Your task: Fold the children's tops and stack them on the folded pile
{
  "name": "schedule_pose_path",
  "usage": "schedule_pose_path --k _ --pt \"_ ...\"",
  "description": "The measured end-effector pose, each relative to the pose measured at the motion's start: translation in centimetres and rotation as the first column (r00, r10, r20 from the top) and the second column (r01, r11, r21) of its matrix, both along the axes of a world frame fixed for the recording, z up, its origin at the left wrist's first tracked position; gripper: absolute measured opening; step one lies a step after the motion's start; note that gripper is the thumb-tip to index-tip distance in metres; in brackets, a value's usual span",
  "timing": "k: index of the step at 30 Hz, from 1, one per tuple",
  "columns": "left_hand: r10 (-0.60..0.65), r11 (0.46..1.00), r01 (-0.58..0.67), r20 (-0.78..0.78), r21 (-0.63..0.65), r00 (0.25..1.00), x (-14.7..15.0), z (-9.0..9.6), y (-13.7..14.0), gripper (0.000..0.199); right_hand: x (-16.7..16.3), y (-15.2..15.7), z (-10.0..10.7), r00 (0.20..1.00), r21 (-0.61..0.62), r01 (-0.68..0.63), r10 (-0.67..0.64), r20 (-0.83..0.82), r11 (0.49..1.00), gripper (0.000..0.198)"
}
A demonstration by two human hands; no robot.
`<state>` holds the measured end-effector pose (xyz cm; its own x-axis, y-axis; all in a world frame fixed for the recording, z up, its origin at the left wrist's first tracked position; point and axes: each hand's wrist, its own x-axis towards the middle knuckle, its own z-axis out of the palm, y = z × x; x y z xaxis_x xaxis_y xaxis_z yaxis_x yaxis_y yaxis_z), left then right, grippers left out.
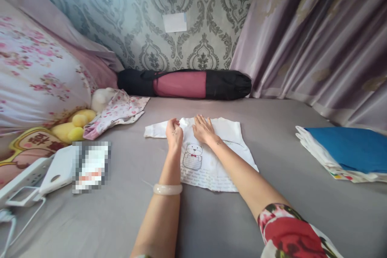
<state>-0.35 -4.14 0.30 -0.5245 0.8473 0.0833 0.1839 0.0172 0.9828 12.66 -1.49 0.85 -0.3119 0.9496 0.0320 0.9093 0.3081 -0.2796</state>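
Observation:
A small white long-sleeved shirt [219,169] lies on the grey bed sheet, with a cartoon bear and lines of print on its front. One sleeve stretches out to the left; the other sleeve does not show extended. At the shirt's left shoulder, my left hand [174,134] is turned on its side with its fingers curled onto the white cloth. Just right of it, my right hand [204,129] presses flat on the upper chest, fingers outstretched. My right forearm covers part of the shirt's front.
Folded clothes with a blue piece [347,147] on top lie at the right. A black and pink rolled bag [181,84] rests against the wall. To the left are a floral garment [121,111], a yellow plush toy [74,125], a white power bank [59,171] and a power strip [26,179].

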Motion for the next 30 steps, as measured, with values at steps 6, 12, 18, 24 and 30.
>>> schedule_pose_path --k 6,12,18,24,30 --pt "0.057 0.998 -0.057 -0.011 0.0 0.998 -1.4 -0.6 0.1 0.032 -2.7 -0.2 -0.6 0.997 -0.072 -0.06 0.057 -0.044 0.996 0.062" --pt "0.148 0.988 -0.153 -0.116 -0.033 0.982 -2.1 -0.3 -0.2 0.032 -3.0 -0.4 -2.0 0.998 -0.015 -0.045 0.044 -0.036 0.999 0.062" --pt "0.237 0.959 -0.271 -0.297 -0.08 0.925 -2.8 0.1 -0.6 0.03 -3.0 -0.4 -2.0 0.999 -0.023 -0.04 0.04 -0.023 0.999 0.062" --pt "0.423 0.824 -0.534 -0.425 -0.187 0.8 -3.6 0.7 -1.6 0.031 -3.1 -0.3 -2.1 0.999 -0.009 -0.032 0.032 0.021 0.999 0.061" --pt "0.459 0.783 -0.568 -0.382 -0.254 0.803 -4.2 0.4 -1.7 0.038 -3.1 -0.2 -2.3 0.998 0.011 -0.037 0.037 0.043 0.999 0.062"
